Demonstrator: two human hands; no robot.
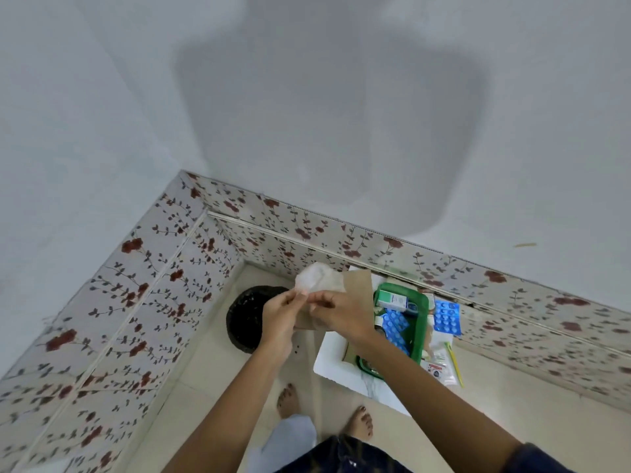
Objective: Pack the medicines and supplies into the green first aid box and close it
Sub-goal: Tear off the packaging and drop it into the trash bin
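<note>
Both hands hold a white wad of cotton or gauze (316, 280) with brown paper wrapping (358, 285) raised in front of me. My left hand (280, 314) pinches its lower left edge; my right hand (336, 310) grips it from the right. The green first aid box (423, 322) lies open below on a white board (331, 353), holding a white-green medicine carton (394, 301) and blue blister strips (395, 324). Another blue blister pack (446, 317) lies just right of the box.
A black round bin (244, 319) stands on the floor at the left, under my hands. Sachets and a yellow-green stick (456, 361) lie right of the box. Floral tiled walls close the corner. My bare feet (288, 401) are on the beige floor.
</note>
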